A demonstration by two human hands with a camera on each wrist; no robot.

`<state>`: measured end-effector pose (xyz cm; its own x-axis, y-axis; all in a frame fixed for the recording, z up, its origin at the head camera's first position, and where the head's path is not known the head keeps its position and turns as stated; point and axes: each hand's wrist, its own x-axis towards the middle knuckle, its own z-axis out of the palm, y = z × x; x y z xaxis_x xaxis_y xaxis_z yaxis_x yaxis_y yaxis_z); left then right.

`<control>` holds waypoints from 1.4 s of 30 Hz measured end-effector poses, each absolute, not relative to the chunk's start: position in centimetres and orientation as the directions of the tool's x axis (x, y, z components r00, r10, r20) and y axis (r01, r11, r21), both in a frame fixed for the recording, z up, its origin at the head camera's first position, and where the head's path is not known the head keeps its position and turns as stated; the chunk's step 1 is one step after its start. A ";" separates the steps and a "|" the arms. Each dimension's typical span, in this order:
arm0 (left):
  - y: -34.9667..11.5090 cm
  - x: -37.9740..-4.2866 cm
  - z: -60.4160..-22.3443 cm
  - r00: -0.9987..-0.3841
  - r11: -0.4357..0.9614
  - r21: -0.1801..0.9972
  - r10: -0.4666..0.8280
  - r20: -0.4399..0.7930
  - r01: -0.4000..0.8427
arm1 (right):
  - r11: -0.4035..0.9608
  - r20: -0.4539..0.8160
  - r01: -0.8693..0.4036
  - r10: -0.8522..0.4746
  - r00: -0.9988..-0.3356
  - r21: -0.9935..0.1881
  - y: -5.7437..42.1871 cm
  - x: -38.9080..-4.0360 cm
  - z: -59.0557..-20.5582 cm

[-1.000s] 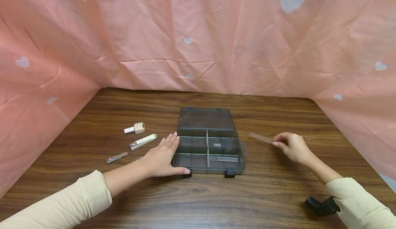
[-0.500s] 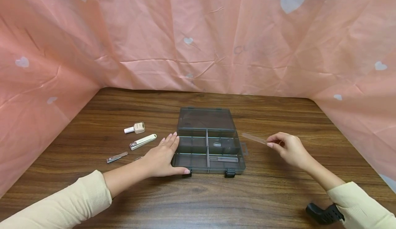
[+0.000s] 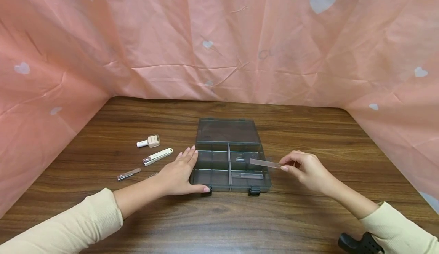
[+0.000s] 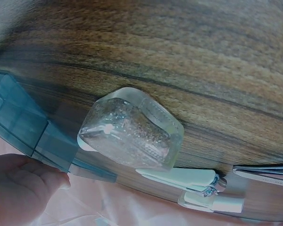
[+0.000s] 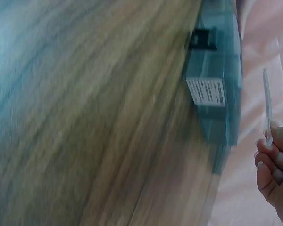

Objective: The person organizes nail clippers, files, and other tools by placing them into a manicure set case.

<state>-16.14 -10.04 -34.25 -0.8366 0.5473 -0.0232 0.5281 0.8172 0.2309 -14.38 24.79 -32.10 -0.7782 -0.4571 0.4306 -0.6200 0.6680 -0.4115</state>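
My right hand (image 3: pixel 305 170) pinches one end of a clear flat strip (image 3: pixel 264 163), shaped like a nail file, between thumb and fingers. Its free end is over the right side of a smoky grey divided box (image 3: pixel 212 176), whose lid (image 3: pixel 228 131) lies back. A similar clear strip (image 3: pixel 247 176) lies in the front right compartment, and a small shiny clear piece (image 3: pixel 240 159) shows in the one behind. Fingers straight, my left hand (image 3: pixel 180 170) rests along the box's left edge, its thumb by the front left latch.
Left of the box lie a cream nail clipper (image 3: pixel 157 157), a smaller metal nail clipper (image 3: pixel 128 174) and a nail polish bottle (image 3: pixel 153 141). In the left wrist view a clear glittery bottle (image 4: pixel 129 134) looms close. Pink curtain (image 3: pixel 219 56) surrounds the wooden table (image 3: pixel 219 223).
My right hand has moved left with the clear strip, from the table right of the box to over its right compartments. My left hand has stayed on the box's left edge.
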 end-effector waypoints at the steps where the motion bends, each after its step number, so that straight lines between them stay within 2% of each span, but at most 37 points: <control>1: -10.0 -16.2 -34.3 -0.837 0.818 0.229 0.547 -0.025 0.527 | 0.660 0.430 -0.630 -0.470 -0.771 -0.409 24.5 -14.3 -32.2; 10: -10.1 -16.1 -34.3 -0.835 0.815 0.235 0.549 -0.021 0.530 | 0.615 0.391 -0.674 -0.549 -0.739 -0.409 22.8 -14.1 -33.1; 16: -10.2 -16.1 -34.2 -0.842 0.821 0.235 0.539 -0.022 0.520 | 0.555 0.474 -0.781 -0.626 -0.619 -0.288 21.7 -14.4 -33.6; 19: -10.2 -16.1 -34.2 -0.843 0.822 0.237 0.538 -0.021 0.518 | 0.547 0.478 -0.800 -0.650 -0.591 -0.245 21.3 -14.4 -33.6; 31: -10.1 -16.1 -34.3 -0.842 0.818 0.244 0.540 -0.013 0.521 | 0.657 0.313 -0.716 -0.645 -0.697 -0.239 20.9 -14.0 -33.7; 38: -10.2 -16.1 -34.4 -0.840 0.816 0.244 0.543 -0.013 0.524 | 0.677 0.276 -0.696 -0.640 -0.717 -0.239 21.1 -14.5 -33.7; 42: -10.1 -16.1 -34.4 -0.840 0.815 0.248 0.543 -0.014 0.523 | 0.656 0.320 -0.704 -0.628 -0.709 -0.273 21.1 -14.6 -33.8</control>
<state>-16.10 -10.15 -34.43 -0.8396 0.5430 -0.0143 0.5231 0.8155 0.2477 -14.61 21.14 -33.79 -0.7092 -0.6284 0.3197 -0.7040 0.6558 -0.2727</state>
